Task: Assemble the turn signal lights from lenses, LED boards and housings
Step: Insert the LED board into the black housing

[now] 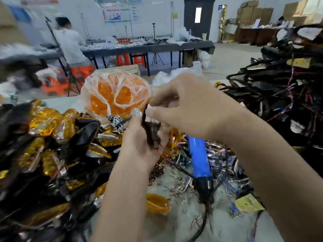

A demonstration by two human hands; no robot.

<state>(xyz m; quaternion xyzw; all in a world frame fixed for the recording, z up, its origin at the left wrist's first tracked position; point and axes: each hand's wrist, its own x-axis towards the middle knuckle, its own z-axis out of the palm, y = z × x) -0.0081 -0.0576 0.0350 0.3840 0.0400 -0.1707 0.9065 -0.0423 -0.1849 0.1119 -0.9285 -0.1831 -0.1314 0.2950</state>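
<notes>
The dark housing (151,132) is in the middle of the view, lifted above the surface (176,222), and it lies in the palm of the left hand (139,145). This hand cups it from below with curled fingers, probably so that the open side faces up and the other hand can work on it. The right hand (188,109) comes from above, and its fingers (153,111) are pressed together in a pinch on the upper edge of the housing, where a thin dark part stands up; the picture is blurred there, so I cannot tell if this is a wire or an LED board. I judge that a part is being seated into the housing, and that the lens is not yet on it. Just behind the hands stands a clear plastic bag of orange lenses (113,95), close enough to reach for the next step. To the left is a heap of finished lights (57,137) with gold and black faces. Below the hands a blue-handled tool (200,158) lies among small metal parts and loose wires, and one orange lens (157,204) lies alone near it. At the right is a big pile of black housings with wires (283,88).
</notes>
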